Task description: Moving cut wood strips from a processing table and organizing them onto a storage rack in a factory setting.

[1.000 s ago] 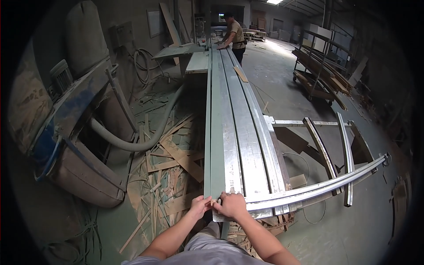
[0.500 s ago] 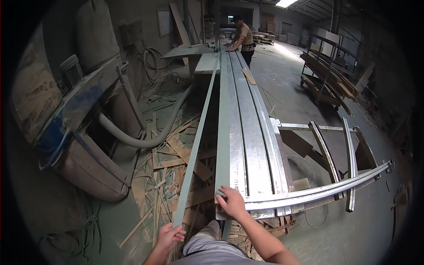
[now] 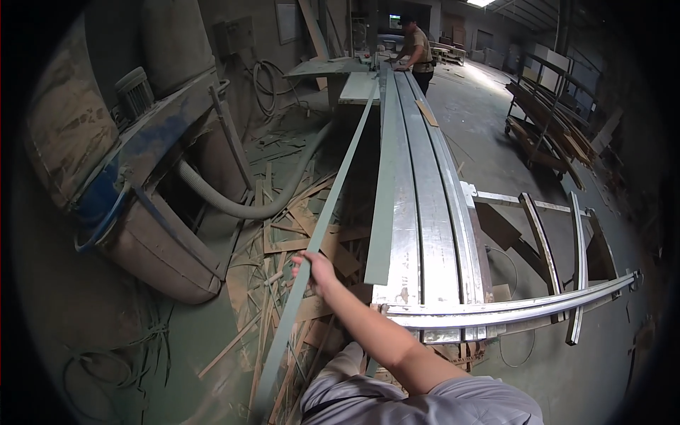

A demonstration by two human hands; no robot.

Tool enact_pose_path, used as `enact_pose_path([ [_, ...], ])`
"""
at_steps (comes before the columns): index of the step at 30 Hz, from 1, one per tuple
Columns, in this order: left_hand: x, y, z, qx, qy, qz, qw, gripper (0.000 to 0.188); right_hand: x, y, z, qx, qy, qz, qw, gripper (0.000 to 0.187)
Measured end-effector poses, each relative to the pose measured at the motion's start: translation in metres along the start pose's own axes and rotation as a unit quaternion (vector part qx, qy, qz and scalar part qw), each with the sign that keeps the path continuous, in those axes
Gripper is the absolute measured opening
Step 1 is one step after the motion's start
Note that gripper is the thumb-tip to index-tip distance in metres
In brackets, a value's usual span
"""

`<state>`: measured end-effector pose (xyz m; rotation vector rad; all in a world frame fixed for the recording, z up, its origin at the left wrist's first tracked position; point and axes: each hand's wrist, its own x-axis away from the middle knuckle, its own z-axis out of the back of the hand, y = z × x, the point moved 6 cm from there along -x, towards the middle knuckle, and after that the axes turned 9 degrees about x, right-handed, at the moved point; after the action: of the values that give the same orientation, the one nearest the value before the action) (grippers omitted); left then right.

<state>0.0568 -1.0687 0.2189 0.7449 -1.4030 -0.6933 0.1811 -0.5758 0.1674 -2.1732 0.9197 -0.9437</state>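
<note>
Right hand point(image 3: 320, 270): fingers curled round strip point(image 3: 290, 322), which runs ahead of and behind them; tabletop point(image 3: 405, 248) right of them. Left hand out of view. Strip may whip: firm, level grip advisable.

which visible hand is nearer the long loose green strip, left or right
Right: the right hand grips the long loose green strip partway along, left of the metal table. The left hand is out of view, so its place cannot be told.
</note>
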Motion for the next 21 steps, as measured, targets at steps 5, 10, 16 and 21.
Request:
enact_pose_path([
  [5, -0.009, 0.123, 0.025, -0.488, 0.485, -0.133, 0.714, 0.050, 0.053, 0.072, -0.057, -0.033, -0.107, -0.068, 0.991, 0.027],
  [10, -0.112, 0.186, -0.025, -0.420, 0.376, -0.242, 0.790, 0.064, 0.104, 0.110, -0.087, 0.016, -0.206, -0.115, 0.972, 0.034],
  [16, -0.101, 0.143, -0.025, -0.357, 0.283, 0.011, 0.890, 0.048, 0.074, 0.077, -0.044, -0.095, -0.179, -0.116, 0.972, 0.028],
  [21, -0.031, 0.107, 0.003, -0.397, 0.389, 0.054, 0.830, 0.047, -0.040, 0.015, -0.007, -0.062, -0.065, -0.017, 0.996, 0.040],
])
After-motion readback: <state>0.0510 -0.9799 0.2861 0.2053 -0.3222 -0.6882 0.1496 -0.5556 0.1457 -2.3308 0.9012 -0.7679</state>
